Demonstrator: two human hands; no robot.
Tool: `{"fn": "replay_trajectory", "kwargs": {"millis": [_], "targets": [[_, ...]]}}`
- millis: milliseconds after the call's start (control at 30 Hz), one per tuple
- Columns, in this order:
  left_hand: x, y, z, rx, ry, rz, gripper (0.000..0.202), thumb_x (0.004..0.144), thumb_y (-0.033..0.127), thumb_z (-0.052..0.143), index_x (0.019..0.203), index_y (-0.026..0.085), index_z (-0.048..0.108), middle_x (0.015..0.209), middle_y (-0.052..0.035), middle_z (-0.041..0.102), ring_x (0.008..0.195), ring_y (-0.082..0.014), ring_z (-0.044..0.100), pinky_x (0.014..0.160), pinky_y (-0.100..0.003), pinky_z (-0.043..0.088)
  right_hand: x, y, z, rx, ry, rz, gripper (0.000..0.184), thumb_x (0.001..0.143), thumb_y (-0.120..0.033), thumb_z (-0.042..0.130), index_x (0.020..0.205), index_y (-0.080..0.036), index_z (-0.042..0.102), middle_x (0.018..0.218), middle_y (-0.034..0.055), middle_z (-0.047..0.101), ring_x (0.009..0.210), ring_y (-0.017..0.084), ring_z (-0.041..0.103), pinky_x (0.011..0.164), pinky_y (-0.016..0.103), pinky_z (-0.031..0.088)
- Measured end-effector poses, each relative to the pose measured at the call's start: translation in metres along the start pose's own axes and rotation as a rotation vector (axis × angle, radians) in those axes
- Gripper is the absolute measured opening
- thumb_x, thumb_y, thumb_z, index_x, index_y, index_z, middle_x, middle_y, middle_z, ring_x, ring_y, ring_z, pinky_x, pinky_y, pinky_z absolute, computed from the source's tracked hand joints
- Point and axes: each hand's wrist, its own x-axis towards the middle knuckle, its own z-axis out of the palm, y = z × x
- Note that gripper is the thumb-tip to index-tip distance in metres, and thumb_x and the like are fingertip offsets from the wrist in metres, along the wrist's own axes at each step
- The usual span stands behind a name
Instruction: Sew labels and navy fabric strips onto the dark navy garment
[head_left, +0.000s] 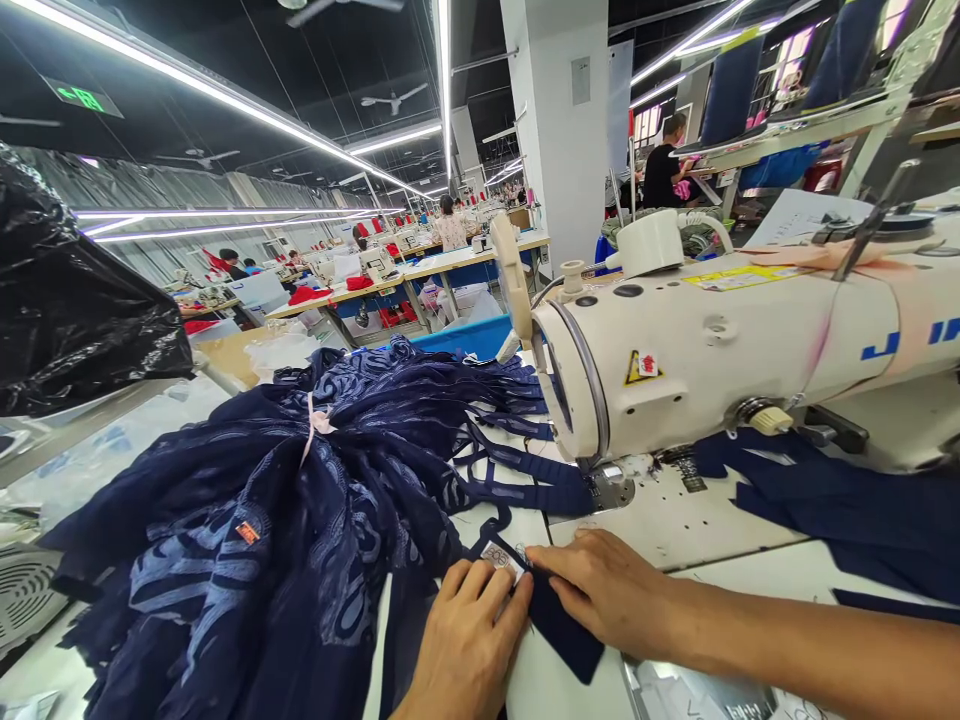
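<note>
On the white table in front of the sewing machine (645,370), a navy fabric piece (574,630) lies with a white printed label (501,560) on its upper end. My left hand (471,635) has its bent fingers pressed together over the label's lower edge. From the right, my right hand (611,590) grips the fabric at the label's right side, thumb and forefinger close together. Its other fingers curl under and are partly hidden. Beside my left hand spreads a large bundle of navy patterned garments (300,500), tied with a pale strip (318,422).
More navy fabric (862,500) lies right of the machine's needle area. Loose labels fill a clear-topped tray (720,695) at the table's front edge. A black plastic bag (82,300) hangs at left. People work at other tables behind a white pillar (559,130).
</note>
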Motion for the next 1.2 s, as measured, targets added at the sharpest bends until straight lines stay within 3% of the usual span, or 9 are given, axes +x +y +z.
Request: {"fn": "replay_trajectory", "kwargs": {"millis": [233, 433, 533, 633, 767, 867, 933, 1067, 1200], "targets": [[-0.003, 0.001, 0.001, 0.019, -0.006, 0.008, 0.030, 0.083, 0.008, 0.037, 0.102, 0.018, 0.056, 0.083, -0.0052, 0.062, 0.076, -0.0170, 0.056, 0.072, -0.032, 0.043, 0.006, 0.005, -0.014, 0.200, -0.073, 0.039, 0.021, 0.069, -0.005, 0.042, 0.068, -0.016, 0.060, 0.048, -0.0055, 0.040, 0.046, 0.008, 0.033, 0.048, 0.021, 0.025], [0.001, 0.004, -0.008, 0.124, -0.146, 0.107, 0.033, 0.081, 0.006, 0.033, 0.104, 0.013, 0.055, 0.100, -0.0101, 0.061, 0.094, -0.0223, 0.053, 0.082, -0.035, 0.037, 0.016, 0.009, -0.026, 0.520, -0.144, 0.280, 0.039, 0.073, -0.008, 0.043, 0.110, -0.010, 0.056, 0.042, -0.0087, 0.040, 0.042, 0.009, 0.039, 0.050, 0.020, 0.034], [0.007, 0.006, -0.007, 0.194, -0.194, 0.189, 0.032, 0.079, 0.004, 0.033, 0.099, 0.009, 0.058, 0.095, -0.0123, 0.062, 0.092, -0.0235, 0.053, 0.086, -0.037, 0.034, 0.007, 0.014, -0.033, 0.474, -0.190, 0.295, 0.042, 0.071, -0.008, 0.044, 0.113, -0.008, 0.053, 0.044, -0.0078, 0.044, 0.045, 0.010, 0.042, 0.051, 0.021, 0.035], [0.016, 0.006, -0.001, 0.249, -0.277, 0.268, 0.024, 0.076, 0.004, 0.039, 0.086, 0.008, 0.061, 0.079, -0.0118, 0.063, 0.076, -0.0227, 0.055, 0.079, -0.037, 0.037, -0.014, 0.026, -0.046, 0.382, -0.196, 0.373, 0.041, 0.073, -0.009, 0.044, 0.113, -0.009, 0.052, 0.045, -0.0062, 0.046, 0.047, 0.012, 0.045, 0.052, 0.022, 0.035], [0.023, 0.004, 0.006, 0.230, -0.257, 0.250, 0.017, 0.070, 0.001, 0.046, 0.073, 0.011, 0.059, 0.066, -0.0069, 0.059, 0.062, -0.0201, 0.053, 0.065, -0.033, 0.040, -0.046, 0.046, -0.068, 0.011, -0.054, 0.499, 0.036, 0.072, -0.016, 0.052, 0.108, -0.013, 0.058, 0.057, 0.0020, 0.057, 0.063, 0.021, 0.056, 0.059, 0.028, 0.037], [0.025, 0.003, 0.008, 0.079, -0.138, 0.059, 0.017, 0.065, 0.001, 0.047, 0.066, 0.016, 0.055, 0.064, -0.0040, 0.057, 0.060, -0.0188, 0.051, 0.060, -0.031, 0.038, -0.061, 0.044, -0.075, -0.274, 0.076, 0.489, 0.030, 0.071, -0.020, 0.055, 0.100, -0.015, 0.061, 0.067, 0.0075, 0.063, 0.074, 0.027, 0.058, 0.065, 0.032, 0.037], [0.026, 0.004, 0.006, -0.097, -0.035, -0.116, 0.016, 0.067, 0.003, 0.047, 0.064, 0.018, 0.054, 0.065, -0.0026, 0.056, 0.062, -0.0179, 0.050, 0.060, -0.029, 0.037, -0.063, 0.031, -0.072, -0.246, 0.108, 0.425, 0.021, 0.073, -0.019, 0.052, 0.091, -0.017, 0.063, 0.064, 0.0051, 0.063, 0.069, 0.023, 0.058, 0.064, 0.030, 0.037], [0.029, 0.006, -0.001, -0.654, 0.226, -0.552, 0.016, 0.077, 0.023, 0.049, 0.062, 0.019, 0.051, 0.063, 0.0003, 0.050, 0.060, -0.0142, 0.047, 0.056, -0.024, 0.035, -0.045, -0.004, -0.050, 0.150, 0.154, 0.307, 0.012, 0.071, -0.017, 0.048, 0.069, -0.018, 0.059, 0.053, -0.0017, 0.056, 0.052, 0.013, 0.050, 0.052, 0.022, 0.033], [0.025, 0.003, -0.003, -1.283, 0.385, -0.977, 0.035, 0.067, 0.048, 0.061, 0.055, 0.018, 0.047, 0.050, 0.0049, 0.041, 0.048, -0.0098, 0.038, 0.049, -0.021, 0.033, -0.011, -0.030, -0.026, 0.700, 0.211, 0.301, 0.013, 0.072, -0.026, 0.043, 0.075, -0.016, 0.051, 0.046, -0.0047, 0.051, 0.036, 0.007, 0.038, 0.040, 0.020, 0.029]]}}
